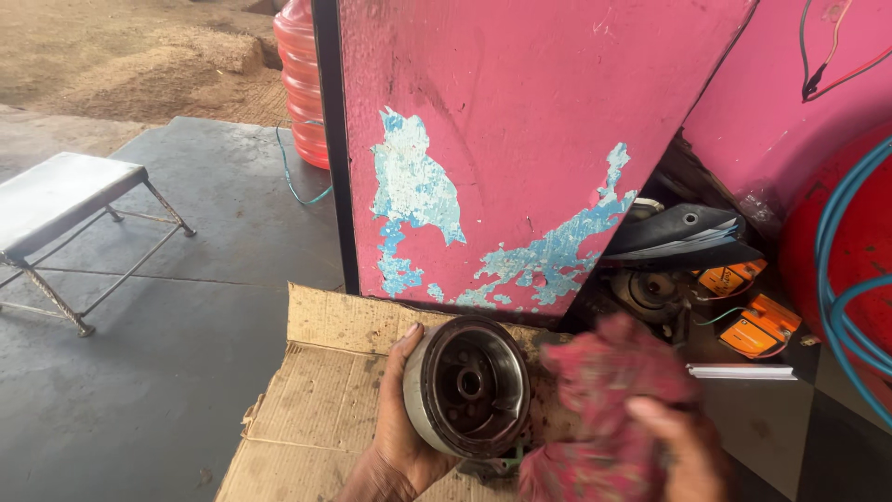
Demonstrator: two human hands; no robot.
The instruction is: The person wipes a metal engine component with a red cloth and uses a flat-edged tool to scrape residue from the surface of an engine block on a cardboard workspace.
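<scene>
Round metal drum (pixel 467 386) gripped in left hand (pixel 395 437) over cardboard (pixel 321 372) — red rag (pixel 609 409), blurred, clutched in right hand (pixel 683 451). Grime seen inside drum — wiping judged unfinished.

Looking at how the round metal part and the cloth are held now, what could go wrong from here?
1. The left hand alone grips the round metal drum by its rim, on edge. It may slip and drop onto the cardboard or the concrete floor.
2. The right hand holds a red cloth, blurred by motion, close to the drum. The cloth could snag inside the open cavity and tug the drum loose.
</scene>
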